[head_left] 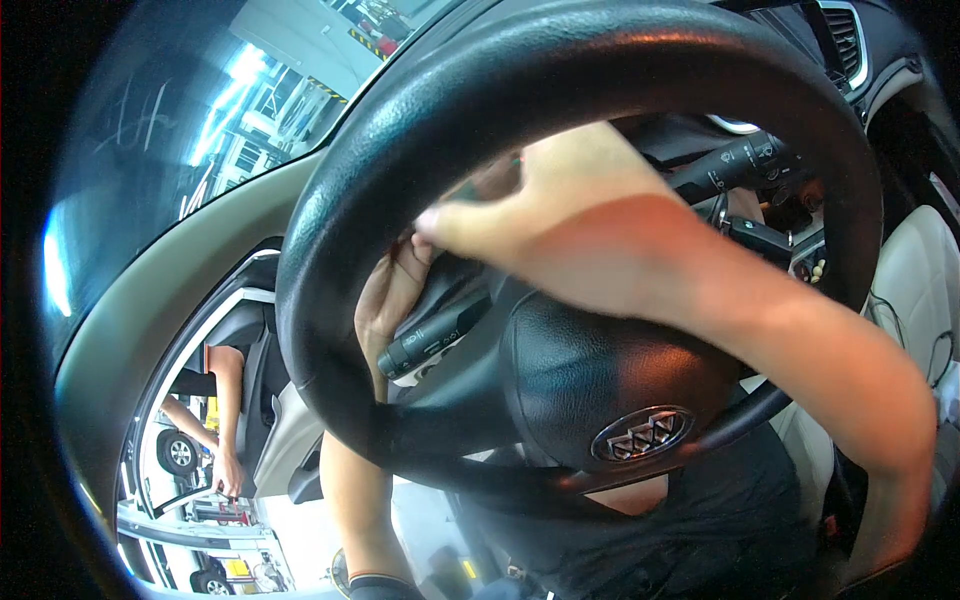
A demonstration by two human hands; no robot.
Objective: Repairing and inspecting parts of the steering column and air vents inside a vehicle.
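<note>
A black steering wheel (315,230) with a padded hub (560,370) fills the middle of the view. My right arm crosses in front of the hub from the right, and my right hand (565,200) reaches behind the upper left rim. Its thumb points left and its other fingers are mostly hidden; a small dark thing beside them is too unclear to name. My left hand (395,285) is behind the rim's left side, fingers curled close to the right thumb. What either hand grips cannot be made out. A control stalk (430,340) sits just below my left hand.
A second stalk (725,170) is on the column's right. The windscreen pillar (130,260) curves along the left. Beyond the open door side, another person's arm (228,400) hangs near a parked vehicle's wheel (178,453). A light seat (920,270) is at right.
</note>
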